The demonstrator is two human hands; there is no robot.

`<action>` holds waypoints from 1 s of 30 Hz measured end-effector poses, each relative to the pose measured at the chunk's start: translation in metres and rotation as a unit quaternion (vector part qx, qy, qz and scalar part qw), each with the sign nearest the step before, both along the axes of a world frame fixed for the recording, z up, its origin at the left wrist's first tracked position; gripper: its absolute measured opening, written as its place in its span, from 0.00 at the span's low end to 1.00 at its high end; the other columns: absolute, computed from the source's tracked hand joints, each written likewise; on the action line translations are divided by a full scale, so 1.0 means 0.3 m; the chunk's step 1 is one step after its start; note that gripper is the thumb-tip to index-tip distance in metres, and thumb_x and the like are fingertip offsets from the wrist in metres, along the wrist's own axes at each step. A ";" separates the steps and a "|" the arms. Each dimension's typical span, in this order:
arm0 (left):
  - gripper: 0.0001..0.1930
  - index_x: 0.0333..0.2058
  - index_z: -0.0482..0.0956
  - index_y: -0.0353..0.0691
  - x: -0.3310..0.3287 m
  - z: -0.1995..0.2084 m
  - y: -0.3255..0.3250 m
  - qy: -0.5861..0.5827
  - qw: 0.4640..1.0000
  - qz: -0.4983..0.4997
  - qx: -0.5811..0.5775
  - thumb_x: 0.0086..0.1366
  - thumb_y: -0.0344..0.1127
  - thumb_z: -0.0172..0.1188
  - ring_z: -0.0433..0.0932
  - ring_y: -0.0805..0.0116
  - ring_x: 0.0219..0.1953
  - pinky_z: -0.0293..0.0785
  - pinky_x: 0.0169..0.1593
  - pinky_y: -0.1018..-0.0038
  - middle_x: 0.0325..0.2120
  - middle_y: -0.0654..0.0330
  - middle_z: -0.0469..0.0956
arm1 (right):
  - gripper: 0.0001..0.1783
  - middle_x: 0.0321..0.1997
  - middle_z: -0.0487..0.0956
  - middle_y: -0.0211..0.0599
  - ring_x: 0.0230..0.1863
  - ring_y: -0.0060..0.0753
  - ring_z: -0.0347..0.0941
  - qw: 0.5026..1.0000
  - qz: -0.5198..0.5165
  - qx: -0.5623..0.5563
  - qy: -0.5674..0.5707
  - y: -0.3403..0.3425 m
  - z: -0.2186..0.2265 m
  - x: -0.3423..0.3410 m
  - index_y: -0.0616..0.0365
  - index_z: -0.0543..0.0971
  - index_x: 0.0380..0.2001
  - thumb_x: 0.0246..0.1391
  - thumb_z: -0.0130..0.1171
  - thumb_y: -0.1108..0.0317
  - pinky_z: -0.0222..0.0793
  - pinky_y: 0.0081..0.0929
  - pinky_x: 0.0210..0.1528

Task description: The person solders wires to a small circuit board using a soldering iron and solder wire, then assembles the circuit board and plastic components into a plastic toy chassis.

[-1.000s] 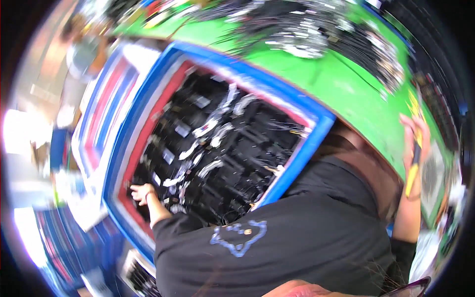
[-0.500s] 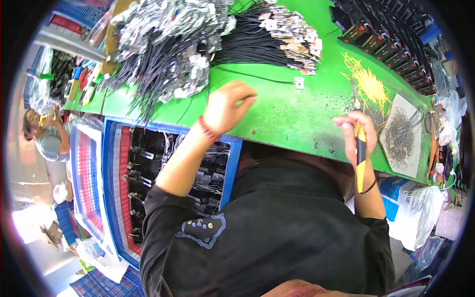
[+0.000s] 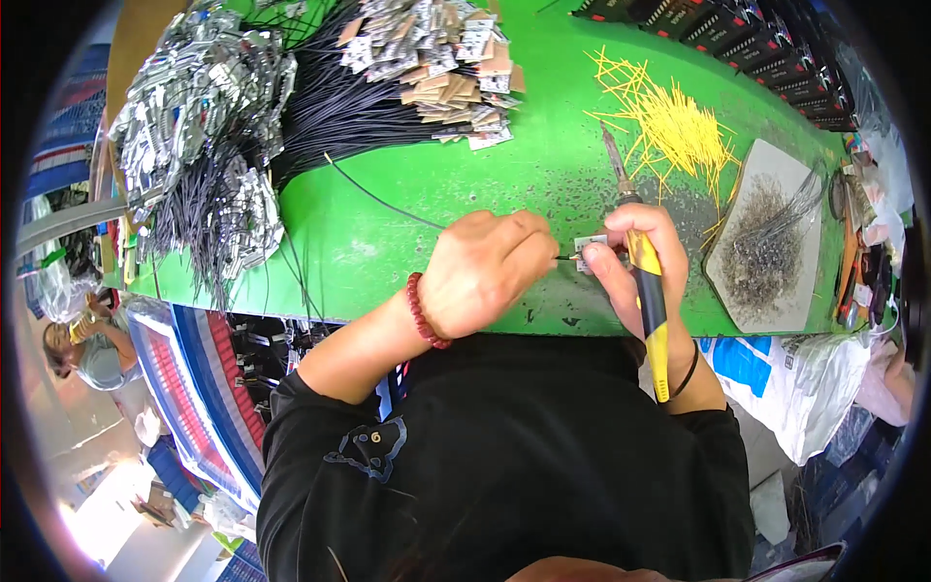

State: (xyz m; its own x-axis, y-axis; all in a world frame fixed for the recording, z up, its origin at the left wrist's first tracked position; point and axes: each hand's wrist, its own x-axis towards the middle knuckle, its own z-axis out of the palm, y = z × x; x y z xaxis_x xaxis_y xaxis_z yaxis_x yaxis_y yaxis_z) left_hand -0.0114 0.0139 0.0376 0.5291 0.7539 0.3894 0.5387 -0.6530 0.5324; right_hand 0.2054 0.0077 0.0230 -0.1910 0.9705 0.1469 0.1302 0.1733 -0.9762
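Note:
My left hand [image 3: 493, 269], with a red bead bracelet at its wrist, is closed on a thin black cable [image 3: 386, 205] above the green table's front part. Past the fingertips, a short cable end reaches a small pale board [image 3: 588, 252]. My right hand [image 3: 652, 247] pinches this board between thumb and finger. The same hand also carries a soldering iron [image 3: 652, 315] with a yellow and black handle, its dark tip pointing away over the table. Whether the cable end touches the board is too small to tell.
Black cables with small boards [image 3: 465, 92] and silver pieces [image 3: 208, 107] heap on the green table [image 3: 553, 155]. Thin yellow tubes [image 3: 684, 131] lie right of the iron's tip. Beyond them is a pale slab [image 3: 781, 306] with dark grains. Another person [image 3: 102, 344] is at far left.
Both hands have come together near the table's front. The small board and its cable, lying farther back before, are now in my hands. The view has shifted right.

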 end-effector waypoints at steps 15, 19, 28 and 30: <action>0.10 0.28 0.77 0.38 -0.107 0.000 0.072 0.071 0.992 0.069 -0.083 0.45 0.24 0.67 0.74 0.56 0.32 0.71 0.37 0.66 0.27 0.57 0.75 | 0.12 0.26 0.80 0.34 0.23 0.31 0.76 0.959 -0.086 0.204 -0.175 0.038 -0.064 0.109 0.52 0.79 0.39 0.50 0.65 0.71 0.70 0.26 0.25; 0.06 0.28 0.76 0.38 0.080 -0.006 0.194 0.089 0.990 -0.088 -0.064 0.52 0.28 0.64 0.76 0.57 0.31 0.72 0.36 0.67 0.28 0.57 0.76 | 0.15 0.21 0.71 0.28 0.21 0.17 0.66 0.980 -0.193 0.045 0.011 -0.011 -0.008 0.283 0.62 0.71 0.49 0.61 0.54 0.68 0.60 0.15 0.24; 0.14 0.44 0.76 0.42 0.424 -0.057 0.418 0.276 0.953 -0.114 0.054 0.59 0.33 0.56 0.74 0.59 0.48 0.69 0.51 0.64 0.46 0.58 0.76 | 0.20 0.18 0.73 0.35 0.18 0.17 0.63 0.966 -0.248 0.075 -0.014 -0.172 -0.030 0.461 0.63 0.68 0.49 0.62 0.53 0.59 0.57 0.15 0.22; 0.12 0.41 0.77 0.43 0.371 -0.047 0.335 0.224 0.969 -0.089 0.059 0.56 0.31 0.59 0.75 0.60 0.45 0.69 0.47 0.65 0.42 0.59 0.76 | 0.24 0.18 0.74 0.35 0.18 0.18 0.63 0.962 -0.261 0.075 -0.010 -0.199 -0.039 0.493 0.62 0.68 0.51 0.62 0.53 0.53 0.58 0.16 0.22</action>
State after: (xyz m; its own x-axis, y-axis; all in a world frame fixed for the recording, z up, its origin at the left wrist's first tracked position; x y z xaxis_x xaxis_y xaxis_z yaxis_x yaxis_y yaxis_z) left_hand 0.0998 0.1143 0.0237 0.7827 0.5994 0.1678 0.5717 -0.7989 0.1868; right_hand 0.3534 -0.0520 0.0114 0.3131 0.9027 0.2951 0.2570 0.2186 -0.9413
